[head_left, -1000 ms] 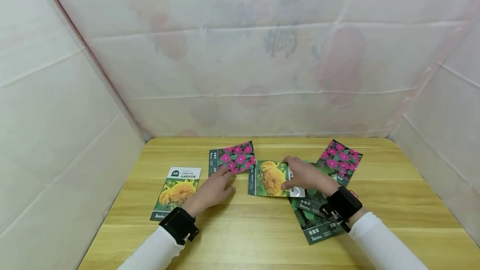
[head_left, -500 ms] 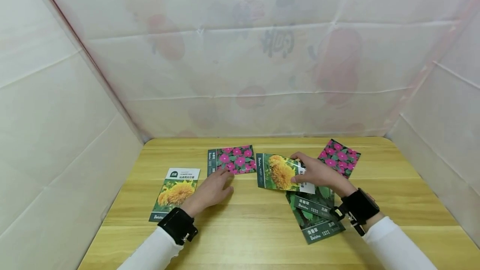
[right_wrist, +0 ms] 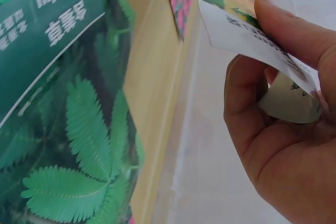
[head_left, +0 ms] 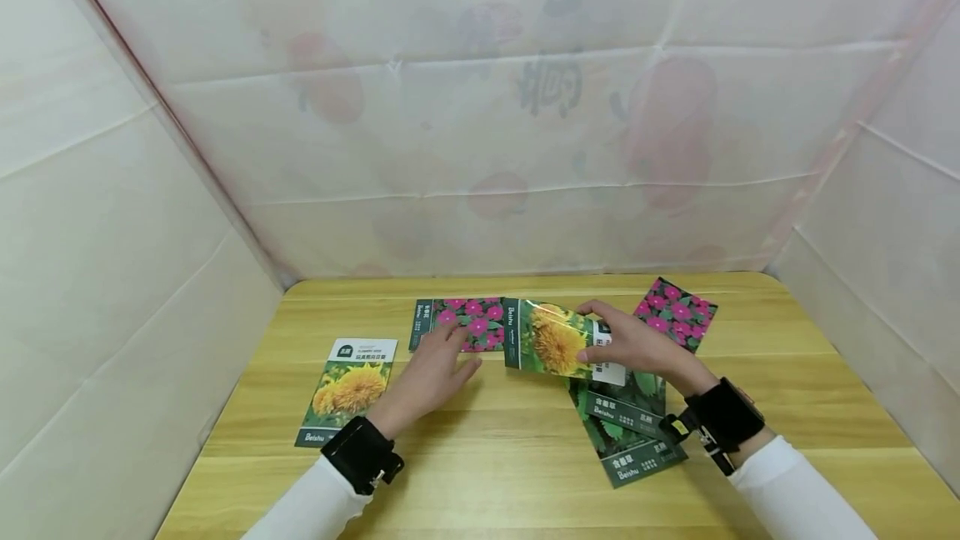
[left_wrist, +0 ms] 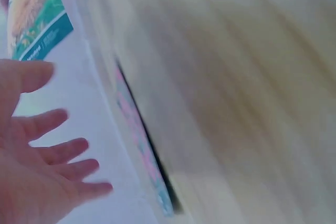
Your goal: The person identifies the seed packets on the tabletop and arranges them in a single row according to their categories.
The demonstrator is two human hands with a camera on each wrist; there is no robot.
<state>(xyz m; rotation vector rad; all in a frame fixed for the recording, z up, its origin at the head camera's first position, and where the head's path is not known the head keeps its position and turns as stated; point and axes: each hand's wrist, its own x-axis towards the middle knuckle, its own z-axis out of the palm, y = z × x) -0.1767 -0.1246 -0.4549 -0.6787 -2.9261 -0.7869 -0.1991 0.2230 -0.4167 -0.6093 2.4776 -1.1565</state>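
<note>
My right hand (head_left: 633, 347) pinches the white end of a seed packet with a yellow flower (head_left: 551, 342) and holds it up off the table, bent a little. In the right wrist view, the thumb lies on the packet's face while the curled fingers are beneath it, with part of the packet (right_wrist: 294, 98) bowed inside the hand. My left hand (head_left: 435, 373) hovers over a seed packet with pink flowers (head_left: 483, 330), fingers spread and nearly straight in the left wrist view. The raised packet's dark end overlaps the pink one's right side in the head view.
Another yellow-flower packet (head_left: 356, 390) lies left of my left hand. Green-leaf packets (head_left: 637, 467) overlap below my right hand, and a second pink-flower packet (head_left: 678, 315) lies behind it. White cloth walls (head_left: 480, 232) enclose the wooden table (head_left: 480, 473).
My right hand has lifted the yellow-flower packet, moved it right, then slightly back left. The pink packet under my left hand has turned straighter. My left hand has risen off it, fingers spreading.
</note>
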